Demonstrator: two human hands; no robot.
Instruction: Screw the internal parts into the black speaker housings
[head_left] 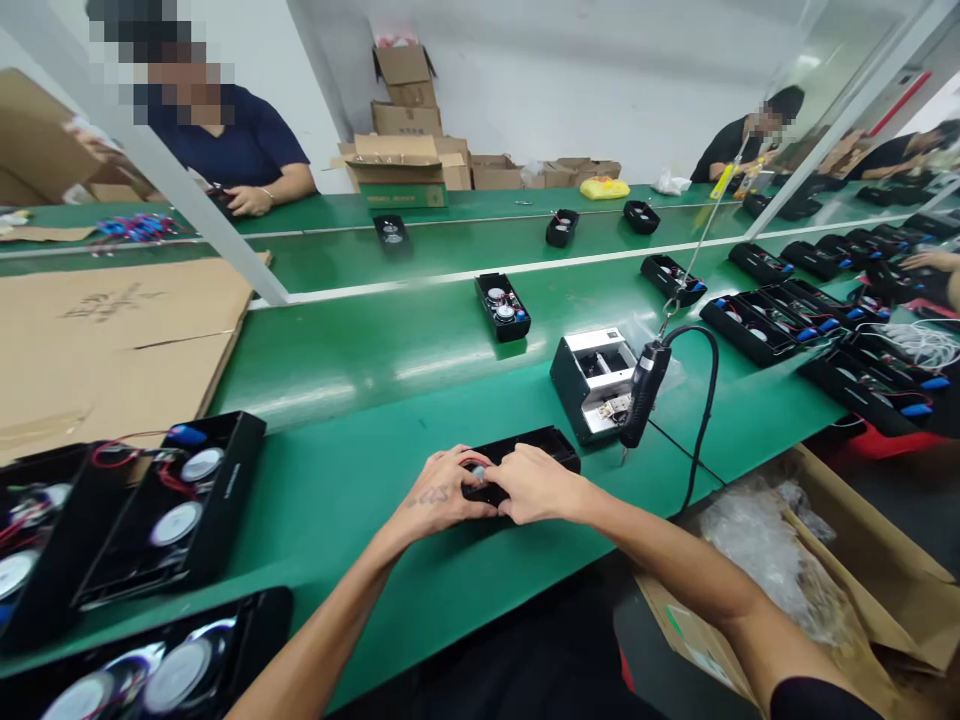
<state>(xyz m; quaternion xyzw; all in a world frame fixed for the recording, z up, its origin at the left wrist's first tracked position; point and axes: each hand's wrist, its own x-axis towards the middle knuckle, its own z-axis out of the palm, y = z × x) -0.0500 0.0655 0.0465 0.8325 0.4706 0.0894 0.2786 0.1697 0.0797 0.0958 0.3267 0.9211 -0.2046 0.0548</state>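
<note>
A black speaker housing (pixel 559 441) lies on the green bench directly in front of me, under both hands. My left hand (pixel 439 492) is closed around its left end, with the thumb at the near edge and the fingers over the inside. My right hand (pixel 541 486) is closed in a pinch over the middle of the housing, fingertips close to those of the left. What the right fingers hold is hidden. A bit of red wire and a small pale part show between the hands.
A black electric screwdriver (pixel 646 395) hangs on a cable right of my hands, beside a silver-and-black screw feeder (pixel 596 385). Open speaker housings (pixel 176 500) lie at left. Another housing (pixel 502 307) sits farther back. A flat cardboard sheet (pixel 112 340) covers the left. Co-workers sit across.
</note>
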